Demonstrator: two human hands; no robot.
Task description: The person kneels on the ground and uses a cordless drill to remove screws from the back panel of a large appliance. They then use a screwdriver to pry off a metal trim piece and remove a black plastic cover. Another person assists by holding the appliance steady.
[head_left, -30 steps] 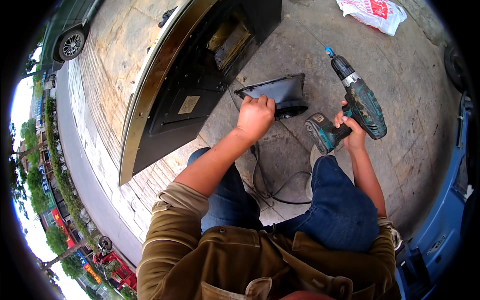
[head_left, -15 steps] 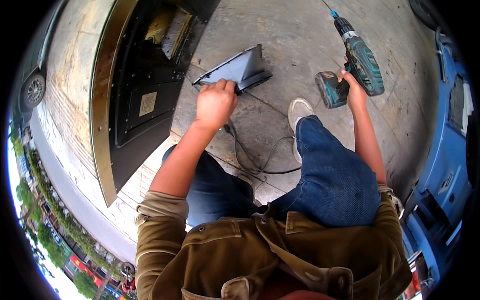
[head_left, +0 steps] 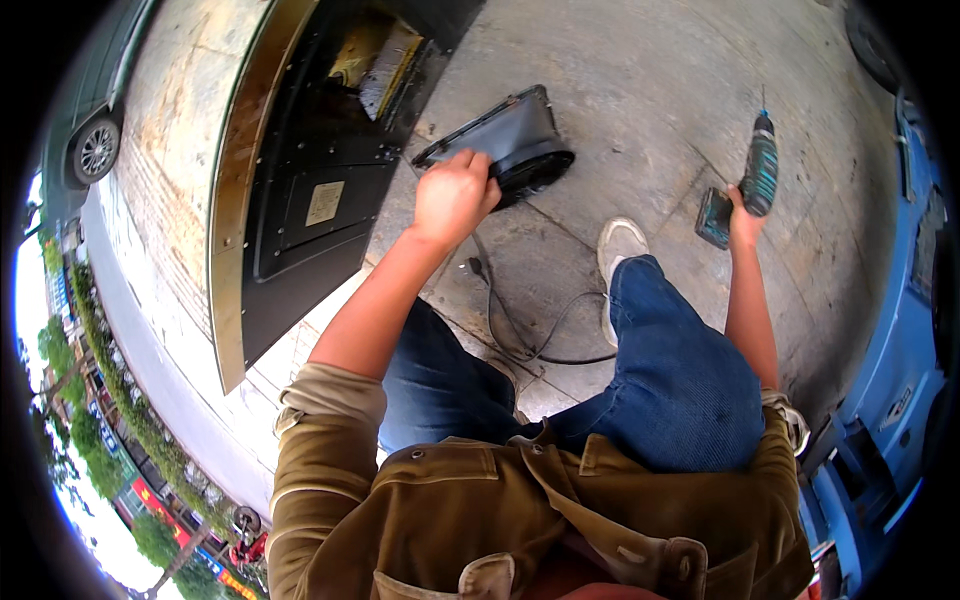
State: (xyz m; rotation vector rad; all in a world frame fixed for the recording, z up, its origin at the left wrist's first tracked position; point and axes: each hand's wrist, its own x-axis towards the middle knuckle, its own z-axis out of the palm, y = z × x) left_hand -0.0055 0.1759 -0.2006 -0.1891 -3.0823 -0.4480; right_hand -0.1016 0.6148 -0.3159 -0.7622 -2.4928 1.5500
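Observation:
My left hand [head_left: 455,195] has its fingers closed on a grey metal housing [head_left: 508,135] with a black round part, low over the paving beside a large black metal appliance [head_left: 285,270]. That appliance has a brass-coloured edge strip, a pale label and an open cavity [head_left: 370,75] with yellowish, grimy insides. Out to the right, my right hand [head_left: 742,215] grips a teal and black cordless drill [head_left: 759,165] with a long thin bit pointing away from me. A dark cable [head_left: 540,355] lies looped on the ground between the housing and my legs.
Stained paving [head_left: 650,90] surrounds my white shoes [head_left: 622,240]. A blue vehicle [head_left: 880,340] stands close on the right, with a black tyre [head_left: 868,45] beyond it. At the left are a parked car [head_left: 75,135], a road and a red vehicle [head_left: 250,550].
My right hand has carried the drill farther from me and lower, so it looks smaller. My left hand remains on the housing, whose round part has tilted. The view has also shifted.

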